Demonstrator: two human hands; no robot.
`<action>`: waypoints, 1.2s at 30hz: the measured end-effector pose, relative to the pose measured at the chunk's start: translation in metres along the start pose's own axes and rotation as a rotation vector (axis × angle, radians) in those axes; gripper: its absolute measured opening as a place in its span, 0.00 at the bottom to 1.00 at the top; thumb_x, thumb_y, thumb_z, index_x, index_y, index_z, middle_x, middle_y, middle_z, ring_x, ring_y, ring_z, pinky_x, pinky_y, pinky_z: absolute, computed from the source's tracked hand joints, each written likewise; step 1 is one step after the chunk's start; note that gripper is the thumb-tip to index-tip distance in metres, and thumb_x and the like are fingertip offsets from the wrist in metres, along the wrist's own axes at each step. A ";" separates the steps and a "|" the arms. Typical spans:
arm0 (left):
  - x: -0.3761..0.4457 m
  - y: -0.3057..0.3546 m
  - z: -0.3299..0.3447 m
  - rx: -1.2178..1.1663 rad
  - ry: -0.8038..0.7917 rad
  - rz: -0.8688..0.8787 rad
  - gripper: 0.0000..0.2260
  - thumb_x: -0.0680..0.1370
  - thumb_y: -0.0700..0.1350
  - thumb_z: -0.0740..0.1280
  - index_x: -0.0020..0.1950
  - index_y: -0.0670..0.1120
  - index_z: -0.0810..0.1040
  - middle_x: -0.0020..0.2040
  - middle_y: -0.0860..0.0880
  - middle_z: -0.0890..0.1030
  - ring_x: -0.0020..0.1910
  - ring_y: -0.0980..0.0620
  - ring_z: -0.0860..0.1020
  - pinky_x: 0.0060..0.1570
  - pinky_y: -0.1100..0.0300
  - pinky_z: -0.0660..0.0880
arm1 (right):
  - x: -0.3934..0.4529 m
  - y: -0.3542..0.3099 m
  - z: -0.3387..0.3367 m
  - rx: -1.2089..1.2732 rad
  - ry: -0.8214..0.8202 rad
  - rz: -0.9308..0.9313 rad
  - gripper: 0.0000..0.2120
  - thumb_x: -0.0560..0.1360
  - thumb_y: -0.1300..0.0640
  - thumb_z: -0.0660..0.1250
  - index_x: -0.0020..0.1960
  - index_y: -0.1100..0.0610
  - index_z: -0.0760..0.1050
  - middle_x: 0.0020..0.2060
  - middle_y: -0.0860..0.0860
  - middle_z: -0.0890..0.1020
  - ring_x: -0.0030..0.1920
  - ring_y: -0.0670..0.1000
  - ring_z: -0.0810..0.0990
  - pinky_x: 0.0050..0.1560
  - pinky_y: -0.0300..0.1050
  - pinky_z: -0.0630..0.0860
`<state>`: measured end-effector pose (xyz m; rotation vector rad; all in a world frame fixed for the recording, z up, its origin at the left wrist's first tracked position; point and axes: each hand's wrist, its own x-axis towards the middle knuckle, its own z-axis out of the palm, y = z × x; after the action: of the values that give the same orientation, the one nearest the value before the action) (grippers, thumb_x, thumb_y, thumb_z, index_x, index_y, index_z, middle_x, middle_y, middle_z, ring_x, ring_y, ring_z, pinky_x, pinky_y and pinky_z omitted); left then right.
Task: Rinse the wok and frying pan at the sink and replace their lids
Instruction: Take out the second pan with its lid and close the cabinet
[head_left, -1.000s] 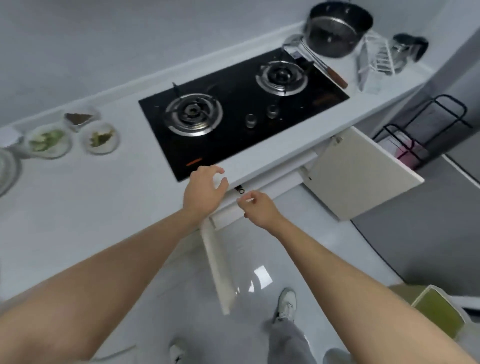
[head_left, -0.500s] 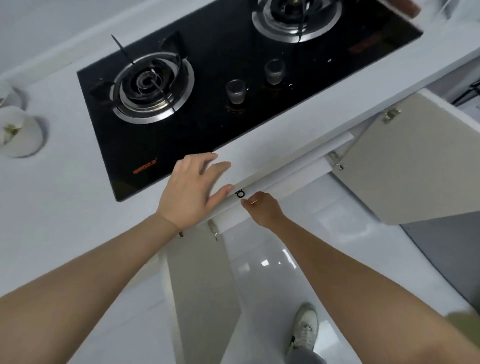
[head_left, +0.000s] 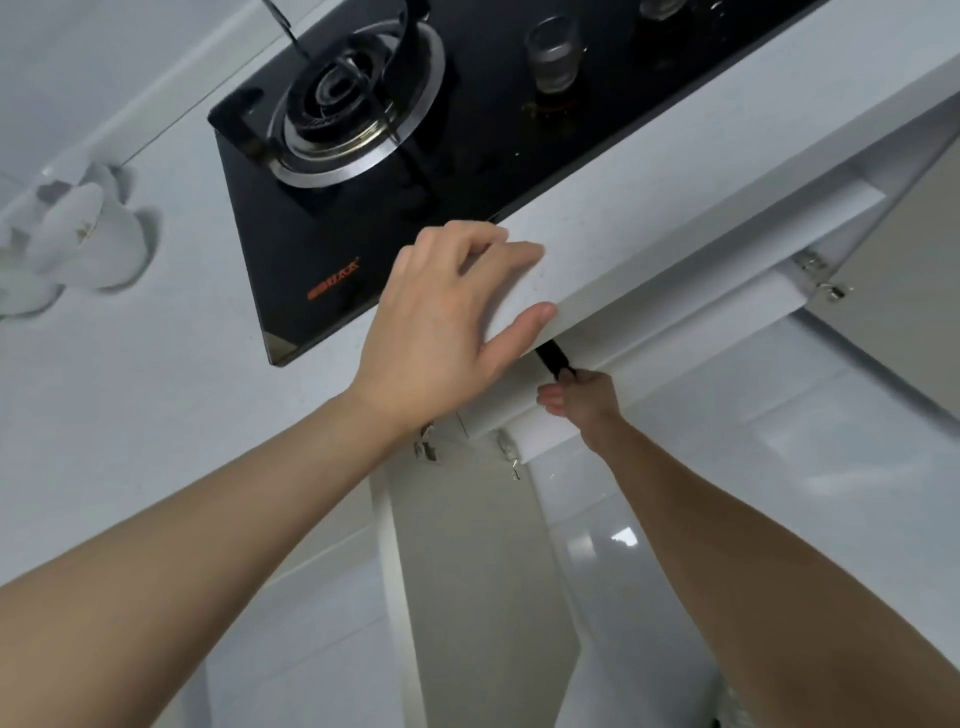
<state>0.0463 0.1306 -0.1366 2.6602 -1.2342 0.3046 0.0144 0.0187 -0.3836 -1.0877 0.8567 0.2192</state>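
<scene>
Leaning closer, our left hand (head_left: 447, 317) now lies spread on the counter (head_left: 613, 249) edge while our right hand (head_left: 582, 400) pinches a black handle (head_left: 555, 359) emerging from the cabinet, probably a pan's.

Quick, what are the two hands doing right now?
Left hand: open, flat on the counter edge.
Right hand: closed on a black handle under the counter.

One task item shows, and only in part: a black handle (head_left: 553, 357), just right of frame centre. It is a short, dark, glossy bar slanting from upper left to lower right. Its upper end is hidden beneath the front edge of the countertop (head_left: 649, 249). Its lower end sits in the closed fingers of the right hand (head_left: 584, 402). The vessel body is hidden, so wok or frying pan cannot be told.
</scene>
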 end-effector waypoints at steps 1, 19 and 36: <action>0.001 0.001 -0.001 -0.004 0.002 0.000 0.20 0.80 0.60 0.64 0.66 0.49 0.78 0.61 0.48 0.75 0.59 0.49 0.72 0.58 0.52 0.69 | -0.008 0.003 -0.004 0.007 0.015 0.021 0.09 0.83 0.65 0.58 0.45 0.63 0.73 0.35 0.60 0.82 0.31 0.53 0.81 0.34 0.40 0.80; 0.002 0.003 -0.001 -0.018 -0.002 -0.018 0.21 0.79 0.60 0.65 0.66 0.49 0.79 0.63 0.47 0.76 0.60 0.49 0.73 0.59 0.54 0.69 | 0.022 -0.017 -0.013 -0.828 -0.057 -0.108 0.28 0.72 0.31 0.64 0.48 0.57 0.77 0.39 0.53 0.84 0.38 0.54 0.86 0.40 0.48 0.80; 0.000 -0.002 -0.003 0.028 -0.035 -0.004 0.21 0.79 0.60 0.64 0.66 0.48 0.79 0.63 0.46 0.76 0.56 0.47 0.73 0.56 0.55 0.68 | -0.070 0.011 -0.064 -0.544 -0.091 0.034 0.13 0.77 0.51 0.70 0.42 0.59 0.71 0.26 0.53 0.73 0.23 0.51 0.70 0.28 0.44 0.72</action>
<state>0.0470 0.1326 -0.1341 2.7027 -1.2444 0.2779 -0.0703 -0.0131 -0.3540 -1.5559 0.7511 0.5481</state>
